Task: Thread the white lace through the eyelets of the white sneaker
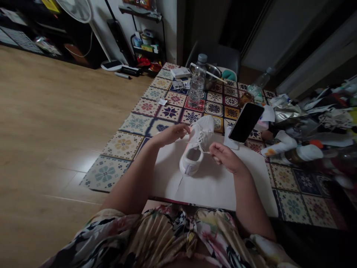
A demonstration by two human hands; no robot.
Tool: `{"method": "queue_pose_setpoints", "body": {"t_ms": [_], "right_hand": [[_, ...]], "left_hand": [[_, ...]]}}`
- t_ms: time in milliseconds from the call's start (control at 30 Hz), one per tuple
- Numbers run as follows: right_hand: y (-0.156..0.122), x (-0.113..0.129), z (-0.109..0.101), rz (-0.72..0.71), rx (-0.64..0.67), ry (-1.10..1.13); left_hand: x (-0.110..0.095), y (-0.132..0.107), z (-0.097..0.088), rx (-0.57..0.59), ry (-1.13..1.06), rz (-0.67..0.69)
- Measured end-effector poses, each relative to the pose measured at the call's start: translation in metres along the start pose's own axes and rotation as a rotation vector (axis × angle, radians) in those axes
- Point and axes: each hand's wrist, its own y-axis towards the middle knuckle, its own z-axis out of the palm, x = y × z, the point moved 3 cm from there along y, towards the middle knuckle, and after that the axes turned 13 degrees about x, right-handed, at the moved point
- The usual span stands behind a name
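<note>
A white sneaker (204, 128) rests on a white sheet (167, 178), its toe pointing away from me and its heel near me. White laces (201, 138) cross its tongue. My right hand (224, 156) is closed in a pinch on a shoelace end, right of the shoe's opening, with the lace stretched between. On the shoe's other side, my left hand (176, 134) has its fingers curled together close to the upper. A thin pale strand, seemingly lace, shows under these fingers; their exact grip is partly hidden.
A phone (246, 123) leans on a white stand right of the shoe. Beyond stand a clear bottle (197, 82), a metal bowl (213, 74) and a tilted bottle (256, 88). Clutter, including a white-capped jar (306, 153), crowds the right of the patterned tablecloth (122, 143).
</note>
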Motion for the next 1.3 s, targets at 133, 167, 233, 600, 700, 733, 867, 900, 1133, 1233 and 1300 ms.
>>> {"method": "queue_pose_setpoints", "body": {"t_ms": [133,167,233,600,700,733,867,900,1133,1233,1300], "right_hand": [[0.008,-0.009,0.000,-0.007,-0.053,-0.088],[0.009,-0.010,-0.001,0.003,-0.063,-0.087],[0.010,-0.012,-0.003,0.033,-0.072,-0.070],[0.001,0.005,-0.008,-0.195,0.054,-0.104],[0.006,0.006,-0.002,-0.325,0.014,0.054],[0.009,0.005,0.000,-0.359,0.007,0.126],[0.020,0.000,0.009,-0.457,-0.025,0.346],[0.022,-0.002,0.010,-0.457,-0.047,0.374],[0.025,-0.008,0.017,-0.336,-0.242,0.390],[0.025,-0.007,0.021,-0.398,-0.287,0.285],[0.025,-0.007,0.023,-0.429,-0.313,0.215]], "left_hand": [[-0.003,0.001,0.004,0.188,0.144,0.080],[-0.004,0.002,0.004,0.190,0.176,0.095],[-0.003,0.002,0.002,0.184,0.245,0.114],[-0.016,-0.009,-0.004,0.225,0.177,0.165],[-0.017,-0.008,0.006,0.273,-0.028,0.187],[-0.015,-0.006,0.010,0.291,-0.119,0.190],[-0.006,0.001,0.031,0.295,-0.360,0.194],[-0.005,0.003,0.035,0.273,-0.390,0.191],[-0.004,0.007,0.048,0.140,-0.523,0.162],[-0.003,0.007,0.049,0.077,-0.520,0.161],[-0.003,0.008,0.049,0.041,-0.543,0.144]]}}
